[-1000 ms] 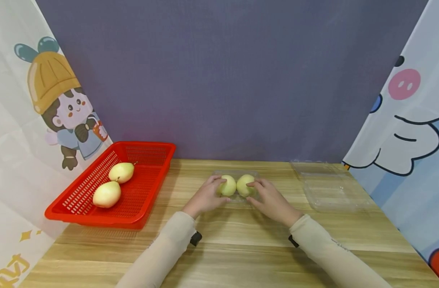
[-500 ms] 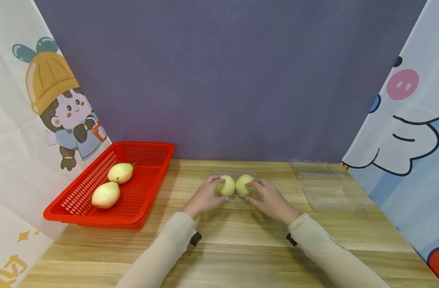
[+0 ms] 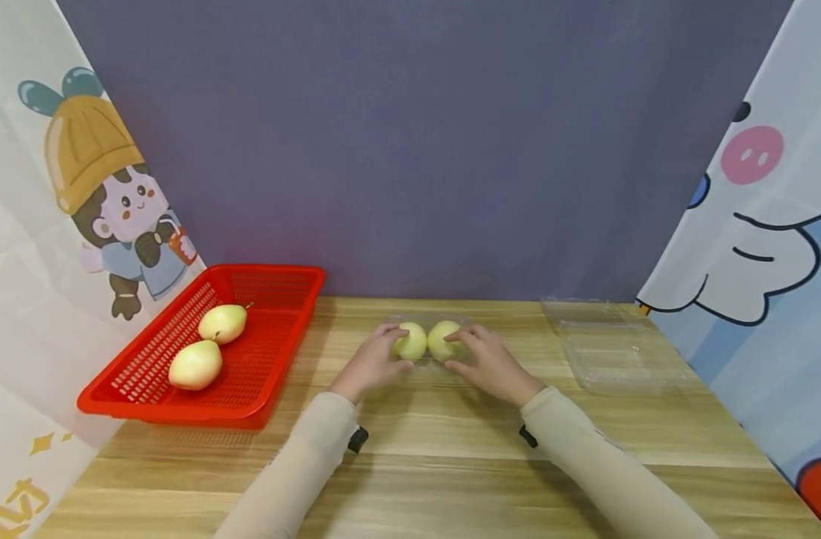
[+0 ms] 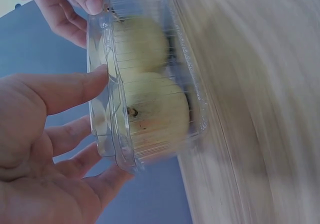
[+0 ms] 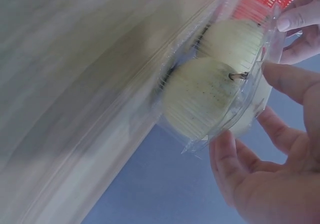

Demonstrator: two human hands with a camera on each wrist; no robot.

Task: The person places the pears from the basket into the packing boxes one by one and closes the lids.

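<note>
A clear plastic clamshell box point(image 3: 425, 318) with ribbed sides contains two pale yellow pears, the left pear point(image 3: 411, 342) and the right pear point(image 3: 442, 341). Its lid appears closed over them. My left hand point(image 3: 372, 364) grips the box's left end, thumb at the near rim point(image 4: 111, 66) and fingers spread along the end and far side. At the right end, my right hand point(image 3: 494, 367) holds it the same way. Both wrist views show pear stems through the plastic. Whether the box's bottom touches the table cannot be told.
A red perforated basket point(image 3: 269, 374) stands at the left with two more pears point(image 3: 196, 364) inside. An open clear plastic box point(image 3: 615, 359) lies on the right of the wooden table point(image 3: 437, 464). A dark grey panel point(image 3: 423, 150) rises behind the table.
Both hands have shifted the box with its pears a little left and slightly away from me or upward over the last half second. The basket and other box have stayed put.
</note>
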